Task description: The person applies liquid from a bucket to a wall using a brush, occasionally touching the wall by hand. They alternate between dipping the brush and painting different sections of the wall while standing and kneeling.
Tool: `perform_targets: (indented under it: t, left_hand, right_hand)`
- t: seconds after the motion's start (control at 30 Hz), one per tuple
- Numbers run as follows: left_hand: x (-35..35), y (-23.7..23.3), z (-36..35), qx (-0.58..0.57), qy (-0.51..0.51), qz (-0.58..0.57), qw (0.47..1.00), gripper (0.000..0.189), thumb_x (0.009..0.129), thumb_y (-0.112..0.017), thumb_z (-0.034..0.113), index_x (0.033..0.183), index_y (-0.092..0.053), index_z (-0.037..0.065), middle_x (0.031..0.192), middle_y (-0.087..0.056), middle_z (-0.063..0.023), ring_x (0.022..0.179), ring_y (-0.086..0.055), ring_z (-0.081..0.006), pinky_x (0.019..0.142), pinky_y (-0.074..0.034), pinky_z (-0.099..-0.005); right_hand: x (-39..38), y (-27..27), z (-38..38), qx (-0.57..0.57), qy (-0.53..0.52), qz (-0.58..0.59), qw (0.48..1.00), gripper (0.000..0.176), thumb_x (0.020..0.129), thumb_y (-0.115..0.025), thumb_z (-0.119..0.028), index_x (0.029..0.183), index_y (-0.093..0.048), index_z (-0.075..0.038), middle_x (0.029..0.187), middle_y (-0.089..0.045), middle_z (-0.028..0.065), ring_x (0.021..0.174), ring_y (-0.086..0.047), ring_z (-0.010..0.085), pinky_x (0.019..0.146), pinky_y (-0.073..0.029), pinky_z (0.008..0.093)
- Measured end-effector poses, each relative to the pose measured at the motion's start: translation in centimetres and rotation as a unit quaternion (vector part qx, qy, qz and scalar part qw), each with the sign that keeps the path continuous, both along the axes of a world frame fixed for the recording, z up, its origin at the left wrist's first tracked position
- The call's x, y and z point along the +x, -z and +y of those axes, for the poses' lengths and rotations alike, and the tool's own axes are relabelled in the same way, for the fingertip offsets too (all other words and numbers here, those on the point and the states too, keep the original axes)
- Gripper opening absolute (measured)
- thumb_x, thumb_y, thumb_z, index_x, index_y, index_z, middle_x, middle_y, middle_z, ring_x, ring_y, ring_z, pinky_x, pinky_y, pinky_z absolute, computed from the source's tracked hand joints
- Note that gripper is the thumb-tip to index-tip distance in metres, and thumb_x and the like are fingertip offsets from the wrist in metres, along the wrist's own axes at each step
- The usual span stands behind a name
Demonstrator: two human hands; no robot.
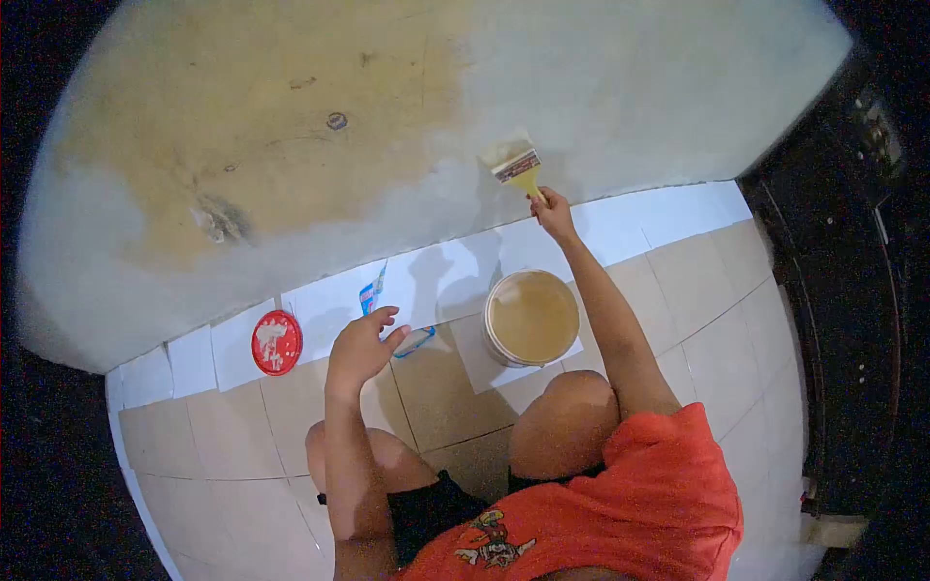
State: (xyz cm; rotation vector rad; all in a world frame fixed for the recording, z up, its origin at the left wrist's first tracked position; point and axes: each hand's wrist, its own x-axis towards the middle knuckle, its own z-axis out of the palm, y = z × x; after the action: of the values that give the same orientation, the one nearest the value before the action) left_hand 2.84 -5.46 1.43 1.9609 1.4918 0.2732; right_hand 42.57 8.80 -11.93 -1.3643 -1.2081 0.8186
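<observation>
My right hand [552,213] is closed round the yellow handle of a wide paintbrush [516,168], whose pale bristles meet the wall [601,97]. Below the brush, a white bucket [532,318] of tan liquid stands on a white sheet. My left hand [366,351] hovers over the floor, its fingers apart and nothing held. Close to its fingertips lie a blue and white wrapper [371,290] and another blue piece [415,342]. A round red lid [277,343] with white smears rests to the left of that hand.
White sheets [668,213] run along the foot of the wall over beige floor tiles [232,426]. The wall has a large yellowish patch with scuffs and a small dark ring. Dark furniture [843,320] stands at the right. My bent knees are close behind the bucket.
</observation>
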Motion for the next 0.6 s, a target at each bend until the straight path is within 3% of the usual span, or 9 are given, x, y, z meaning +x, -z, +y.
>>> perform_targets:
  t: [0.07,0.13,0.37,0.47,0.53,0.6]
  left_hand:
    - [0.2,0.0,0.1,-0.001,-0.003,0.002,1.000,0.043,0.081,-0.060,0.034,0.112,-0.055,0.005,0.101,-0.063,-0.0148,0.094,-0.060,-0.0282,0.081,-0.047,-0.0367]
    - [0.4,-0.1,0.0,-0.001,0.001,0.007,1.000,0.043,0.081,-0.061,0.032,0.113,-0.055,0.005,0.101,-0.062,-0.0158,0.095,-0.060,-0.0280,0.082,-0.047,-0.0368]
    - [0.7,0.4,0.3,-0.009,0.006,0.018,1.000,0.045,0.081,-0.061,0.033,0.114,-0.054,0.003,0.103,-0.061,-0.0176,0.095,-0.060,-0.0272,0.082,-0.047,-0.0360]
    - [0.5,1.3,0.7,-0.006,0.008,-0.005,1.000,0.044,0.079,-0.061,0.034,0.112,-0.055,0.006,0.101,-0.062,-0.0169,0.095,-0.060,-0.0295,0.080,-0.047,-0.0373]
    - [0.6,1.4,0.8,-0.003,0.021,0.008,1.000,0.044,0.079,-0.060,0.034,0.112,-0.055,0.005,0.101,-0.062,-0.0169,0.095,-0.060,-0.0297,0.080,-0.047,-0.0372]
    - [0.8,1.8,1.0,-0.014,0.021,0.006,1.000,0.045,0.080,-0.060,0.034,0.113,-0.054,0.004,0.101,-0.062,-0.0171,0.095,-0.060,-0.0300,0.080,-0.047,-0.0366]
  right_hand:
    - [0.7,1.1,-0.1,-0.005,0.004,-0.017,1.000,0.016,0.086,-0.054,-0.014,0.093,-0.060,-0.002,0.061,-0.053,0.0014,0.054,-0.048,0.0091,0.052,-0.040,0.0248]
    - [1.3,2.8,-0.2,0.011,0.006,-0.042,0.999,0.016,0.087,-0.054,-0.018,0.093,-0.060,-0.005,0.059,-0.051,-0.0013,0.051,-0.043,0.0057,0.044,-0.034,0.0207]
    - [4.1,6.3,-1.9,-0.071,0.065,-0.078,0.992,0.016,0.085,-0.055,-0.020,0.091,-0.062,-0.006,0.060,-0.055,0.0011,0.050,-0.046,0.0079,0.046,-0.037,0.0246]
    - [5.1,6.3,-4.3,-0.167,0.105,-0.134,0.971,0.021,0.081,-0.056,-0.024,0.086,-0.063,-0.006,0.060,-0.058,0.0042,0.049,-0.050,0.0107,0.044,-0.039,0.0261]
    - [6.1,5.1,-5.9,-0.312,0.086,-0.144,0.935,0.029,0.074,-0.058,-0.029,0.080,-0.064,-0.001,0.059,-0.061,0.0091,0.048,-0.058,0.0174,0.046,-0.046,0.0295]
    - [6.5,5.1,-6.3,-0.319,0.113,-0.102,0.935,0.028,0.073,-0.057,-0.028,0.072,-0.063,0.000,0.056,-0.060,0.0091,0.045,-0.057,0.0175,0.043,-0.045,0.0305]
